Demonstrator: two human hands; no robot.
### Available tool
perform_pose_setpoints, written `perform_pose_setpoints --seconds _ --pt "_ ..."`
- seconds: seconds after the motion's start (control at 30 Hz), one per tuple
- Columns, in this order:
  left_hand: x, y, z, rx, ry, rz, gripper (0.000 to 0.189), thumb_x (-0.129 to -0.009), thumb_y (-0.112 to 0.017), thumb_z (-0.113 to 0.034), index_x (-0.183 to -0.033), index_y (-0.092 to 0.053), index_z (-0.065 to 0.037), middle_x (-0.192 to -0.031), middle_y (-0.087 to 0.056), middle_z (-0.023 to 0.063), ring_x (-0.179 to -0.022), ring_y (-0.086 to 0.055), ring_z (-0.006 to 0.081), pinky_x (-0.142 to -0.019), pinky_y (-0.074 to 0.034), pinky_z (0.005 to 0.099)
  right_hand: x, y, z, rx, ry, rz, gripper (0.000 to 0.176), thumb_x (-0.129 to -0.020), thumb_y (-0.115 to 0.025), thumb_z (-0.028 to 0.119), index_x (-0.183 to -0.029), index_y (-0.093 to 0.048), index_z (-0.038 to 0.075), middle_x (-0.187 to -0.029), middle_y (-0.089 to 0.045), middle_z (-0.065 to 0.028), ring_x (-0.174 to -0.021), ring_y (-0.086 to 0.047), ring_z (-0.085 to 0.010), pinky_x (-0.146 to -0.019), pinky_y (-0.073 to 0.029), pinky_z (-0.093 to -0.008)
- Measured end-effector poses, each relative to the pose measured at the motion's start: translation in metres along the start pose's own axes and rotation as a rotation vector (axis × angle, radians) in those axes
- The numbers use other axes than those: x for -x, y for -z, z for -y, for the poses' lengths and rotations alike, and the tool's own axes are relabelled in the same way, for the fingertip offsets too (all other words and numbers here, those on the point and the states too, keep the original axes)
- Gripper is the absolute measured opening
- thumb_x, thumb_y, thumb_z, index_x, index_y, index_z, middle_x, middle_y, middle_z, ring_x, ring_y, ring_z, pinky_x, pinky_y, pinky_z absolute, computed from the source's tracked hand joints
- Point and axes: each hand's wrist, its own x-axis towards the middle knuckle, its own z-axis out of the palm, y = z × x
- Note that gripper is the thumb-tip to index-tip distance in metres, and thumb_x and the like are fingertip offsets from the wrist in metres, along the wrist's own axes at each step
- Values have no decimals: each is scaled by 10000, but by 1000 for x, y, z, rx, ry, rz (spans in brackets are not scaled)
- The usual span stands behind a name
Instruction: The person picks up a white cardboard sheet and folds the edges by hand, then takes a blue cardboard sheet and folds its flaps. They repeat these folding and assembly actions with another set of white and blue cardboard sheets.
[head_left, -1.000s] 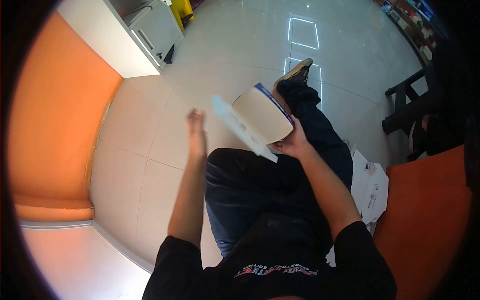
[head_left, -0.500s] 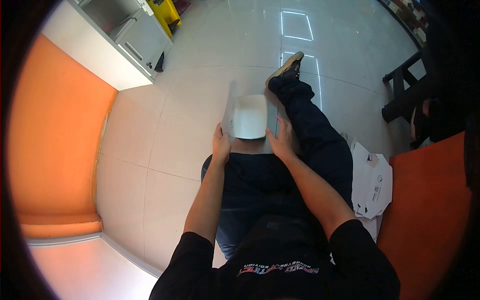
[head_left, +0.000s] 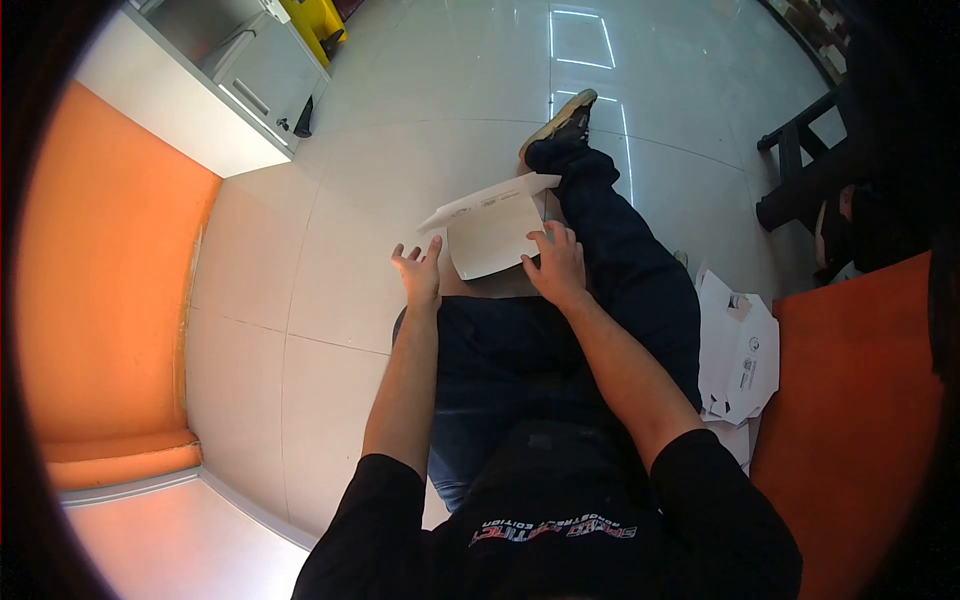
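A white cardboard box [head_left: 492,240], partly folded, is tilted above the floor in front of my lap. Its far flap [head_left: 487,203] stands up and carries small dark printing. My right hand [head_left: 560,264] grips the right edge of the box, fingers curled over it and the thumb on the near side. Off the left end of the box, my left hand [head_left: 418,272] is open with its fingers spread. A small gap seems to lie between those fingers and the cardboard.
A stack of flat white printed cardboard sheets [head_left: 738,350] lies right of my leg, against an orange panel [head_left: 850,370]. A dark stool [head_left: 800,150] stands at the right. On the left are an orange wall [head_left: 130,270] and a white cabinet [head_left: 265,85]. My outstretched leg [head_left: 625,230] borders the box.
The box has turned and tipped, and its printed flap now faces me along the far side. My left hand has let go and opened out to the left. My right hand stays at the right edge.
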Motion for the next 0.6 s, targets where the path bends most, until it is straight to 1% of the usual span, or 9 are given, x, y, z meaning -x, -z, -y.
perform_pose_setpoints --seconds 0.13,0.2,0.23,0.3,0.33,0.4,0.43,0.5,0.6 --pt "-7 -2 2 -93 111 54 882 -885 -816 -345 -1522 -318 7 -1464 -474 253 -1341 -503 365 -1084 -449 453 3 -11 -8 -56 38 -14 374 -878 -756 241 -1205 -646 96 -1259 -587 -146 -1227 -540 -358 -986 -451 -479" --pt "-9 -6 2 -214 123 246 676 -964 -714 -308 -1480 -417 13 -1411 -535 257 -1313 -542 336 -1074 -461 412 -1 -13 -8 -401 -187 133 403 -892 -749 240 -1232 -620 68 -1255 -597 -180 -1166 -587 -385 -952 -484 -472" --pt "-10 -6 0 -210 124 244 676 -964 -714 -308 -1480 -417 13 -1411 -535 257 -1313 -542 336 -1074 -461 412 -4 -11 -6 -399 -183 135 403 -892 -749 240 -1232 -620 68 -1255 -597 -180 -1166 -587 -385 -952 -484 -472" --pt "-10 -6 -7 -316 229 400 586 -1002 -628 -342 -1470 -462 -33 -1466 -520 185 -1233 -564 330 -905 -512 463 -9 -11 -10 -568 -528 240 451 -904 -745 254 -1266 -580 43 -1250 -604 -205 -1115 -617 -396 -942 -503 -460" --pt "-8 -9 -10 -313 229 400 586 -1002 -628 -342 -1470 -462 -33 -1466 -520 185 -1233 -564 330 -905 -512 463 -11 -14 -14 -565 -527 240 451 -904 -745 254 -1266 -580 43 -1250 -604 -205 -1115 -617 -396 -942 -503 -460" --pt "-5 -19 -13 -460 199 363 479 -1038 -534 -239 -1459 -502 -14 -1344 -619 261 -1253 -611 333 -1076 -463 372 -16 -28 -26 -490 -619 62 554 -888 -765 274 -1332 -536 35 -1281 -600 -214 -1192 -600 -382 -1009 -486 -451" --pt "-17 -21 6 -459 200 364 479 -1038 -534 -239 -1459 -502 -14 -1344 -619 261 -1253 -611 333 -1076 -463 372 -17 -39 -31 -488 -620 62 554 -888 -765 274 -1332 -536 35 -1281 -600 -214 -1192 -600 -382 -1009 -486 -451" --pt "-43 -28 42 -503 -173 530 544 -1032 -499 -171 -1547 -394 -28 -1469 -530 270 -1369 -523 364 -1139 -406 390 -20 -53 -35 -443 -539 -67 580 -926 -728 275 -1409 -508 41 -1301 -619 -230 -1221 -605 -365 -1030 -481 -428" --pt "-41 -33 51 -381 -174 609 630 -1014 -469 -106 -1607 -265 -48 -1560 -428 275 -1463 -410 383 -1198 -329 401 -31 -58 -39 -422 -410 51 623 -993 -622 252 -1543 -399 63 -1453 -543 -250 -1356 -518 -402 -1125 -409 -436"
